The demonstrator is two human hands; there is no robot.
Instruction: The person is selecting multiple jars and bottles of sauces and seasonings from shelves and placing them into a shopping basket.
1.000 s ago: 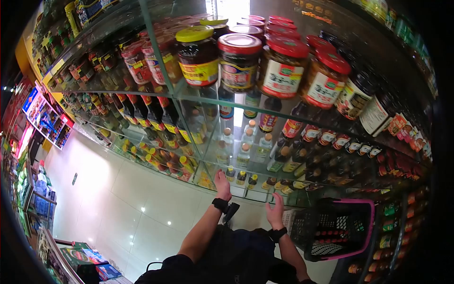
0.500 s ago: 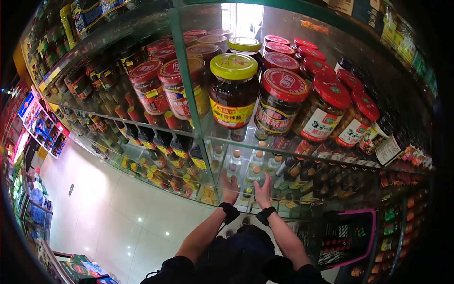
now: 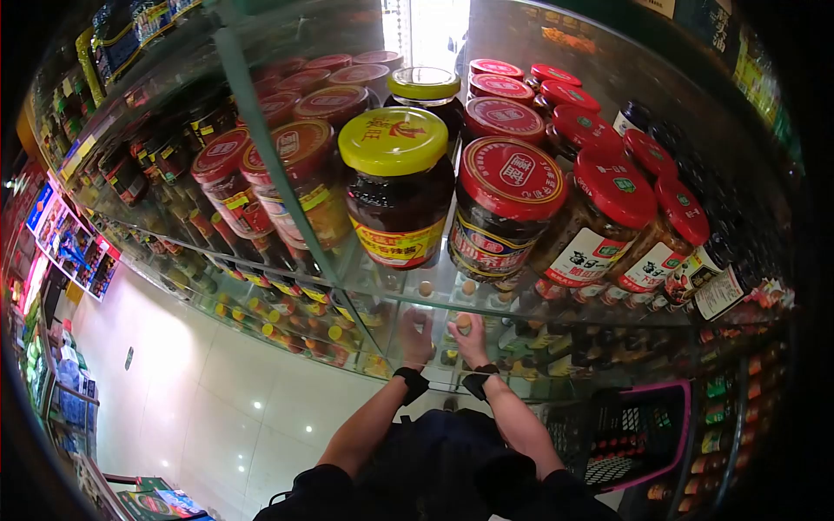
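Seen through the glass shelf, both hands are among clear bottles with tan caps on the lower shelf. My right hand [image 3: 473, 343] has its fingers curled round the top of a bottle, whose tan cap [image 3: 463, 323] shows between thumb and fingers. Just left of it, my left hand [image 3: 416, 343] is raised with fingers bent and a gap by the thumb; no held thing shows in it. Above the hands, on the upper glass shelf, stand a yellow-lidded jar of dark sauce [image 3: 398, 195] and a red-lidded jar [image 3: 504, 208].
More red-lidded jars [image 3: 599, 208] fill the upper shelf. The glass shelf edge [image 3: 460, 306] crosses above my hands, and a slanting green-edged panel [image 3: 269, 165] divides the jars. A black basket with a pink rim [image 3: 686, 425] is at the lower right, tiled floor [image 3: 191, 373] at left.
My view has come closer to the shelf, so the jars look larger. Both hands have gone further in under the upper shelf; the right fingers have closed round a bottle top.
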